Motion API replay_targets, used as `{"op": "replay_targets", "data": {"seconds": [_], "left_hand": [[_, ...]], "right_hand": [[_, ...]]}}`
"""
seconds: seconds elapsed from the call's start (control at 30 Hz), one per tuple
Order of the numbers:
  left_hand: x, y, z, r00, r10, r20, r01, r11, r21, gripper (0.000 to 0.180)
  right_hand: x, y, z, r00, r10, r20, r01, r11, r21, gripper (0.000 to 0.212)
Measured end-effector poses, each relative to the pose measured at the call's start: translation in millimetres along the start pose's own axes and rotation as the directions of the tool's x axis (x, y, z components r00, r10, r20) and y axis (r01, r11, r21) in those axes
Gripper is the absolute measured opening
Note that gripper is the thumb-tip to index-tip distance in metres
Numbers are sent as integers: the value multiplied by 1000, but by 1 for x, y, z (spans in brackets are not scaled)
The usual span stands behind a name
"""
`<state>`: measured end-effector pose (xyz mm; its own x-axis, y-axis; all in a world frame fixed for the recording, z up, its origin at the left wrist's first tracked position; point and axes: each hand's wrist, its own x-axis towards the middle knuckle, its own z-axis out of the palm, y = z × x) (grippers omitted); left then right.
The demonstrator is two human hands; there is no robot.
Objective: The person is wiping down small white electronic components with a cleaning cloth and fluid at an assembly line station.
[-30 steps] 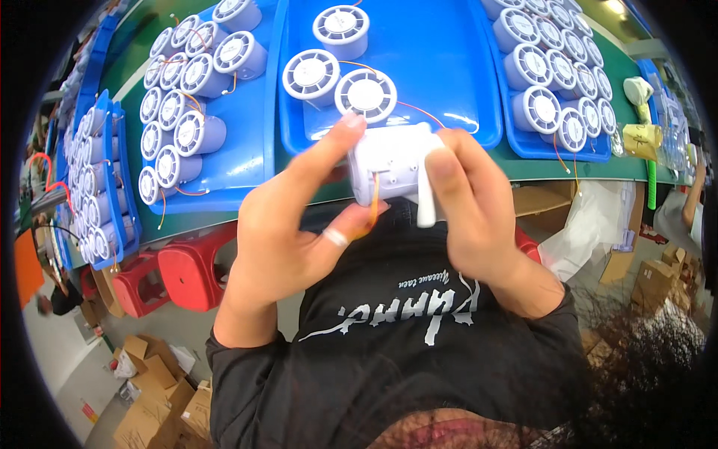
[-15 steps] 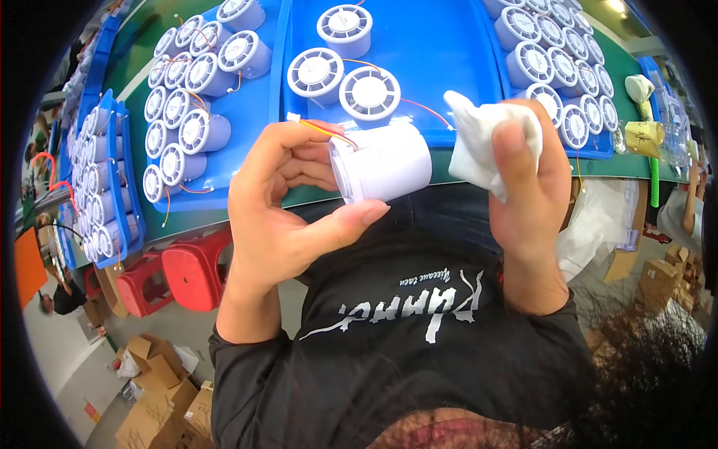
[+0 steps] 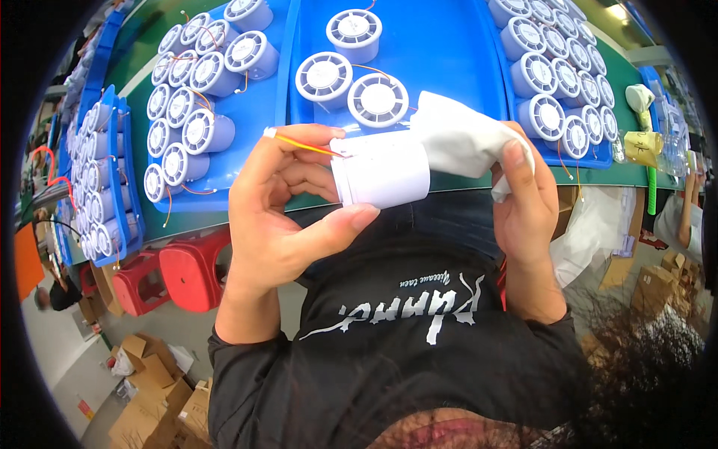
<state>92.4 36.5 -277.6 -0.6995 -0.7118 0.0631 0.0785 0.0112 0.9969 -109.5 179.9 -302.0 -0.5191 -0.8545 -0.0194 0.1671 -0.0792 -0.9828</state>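
My left hand (image 3: 280,206) is closed round a white cylindrical fan unit (image 3: 389,170), which lies on its side above the table's near edge. Red and yellow wires (image 3: 307,144) come out of its flanged end and run over my fingers to a small white plug. In my right hand (image 3: 526,198) a white cloth (image 3: 460,142) is pinched between thumb and fingers. The cloth's loose end reaches left to the upper right side of the unit; whether it touches cannot be made out. Just beyond, similar units (image 3: 378,99) stand in a blue tray (image 3: 449,45).
More blue trays with several white units stand left (image 3: 208,131) and right (image 3: 542,117) on the green table (image 3: 624,176). Red stools (image 3: 193,275) and cardboard boxes (image 3: 153,359) are on the floor at left. Clear plastic bags (image 3: 591,224) hang at right, near another person's arm (image 3: 686,213).
My right hand has lowered slightly, and the cloth has spread out leftward toward the unit. The unit has turned a little in my left hand, so its ribbed end face shows less.
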Motion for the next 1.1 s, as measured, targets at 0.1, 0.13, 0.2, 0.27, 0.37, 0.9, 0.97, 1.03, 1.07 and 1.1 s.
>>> {"op": "replay_targets", "data": {"seconds": [0.1, 0.13, 0.2, 0.27, 0.37, 0.9, 0.97, 1.03, 1.07, 1.1], "left_hand": [[1, -5, 0, 1000, 6, 16, -6, 1000, 13, 57], [2, -6, 0, 1000, 1, 25, -2, 999, 37, 58], [3, -7, 0, 999, -3, 33, 1, 998, 62, 58], [4, -6, 0, 999, -29, 14, 28, 997, 73, 58], [5, -4, 2, 999, -44, 4, 44, 999, 26, 57], [5, -16, 6, 997, 61, 47, -61, 998, -2, 61], [8, -15, 10, 992, 110, 57, -114, 990, 80, 61], [9, -20, 11, 984, 160, 74, -170, 974, 152, 61], [10, -25, 10, 974, 204, 98, -218, 961, 172, 64], [10, -27, 11, 961, 250, 120, -270, 943, 196, 68]], "right_hand": [[3, -6, 4, 998, -5, -61, 9, 998, 66, 40], [4, -8, 2, 998, -8, -61, 12, 998, 64, 40], [7, -11, -1, 997, -53, -47, 50, 996, -70, 42], [7, -13, 2, 964, -265, 12, 257, 922, -289, 37], [4, -22, 16, 738, -530, 418, 654, 406, -639, 44], [7, -4, -1, 999, -13, -43, 14, 1000, 16, 42], [12, -7, -2, 998, -56, -40, 57, 998, 36, 48], [17, -7, -6, 990, -138, -25, 138, 990, -7, 48], [19, -8, -5, 985, -171, -25, 170, 985, -28, 48], [25, -6, -5, 977, -213, -20, 212, 977, -23, 48]]}}
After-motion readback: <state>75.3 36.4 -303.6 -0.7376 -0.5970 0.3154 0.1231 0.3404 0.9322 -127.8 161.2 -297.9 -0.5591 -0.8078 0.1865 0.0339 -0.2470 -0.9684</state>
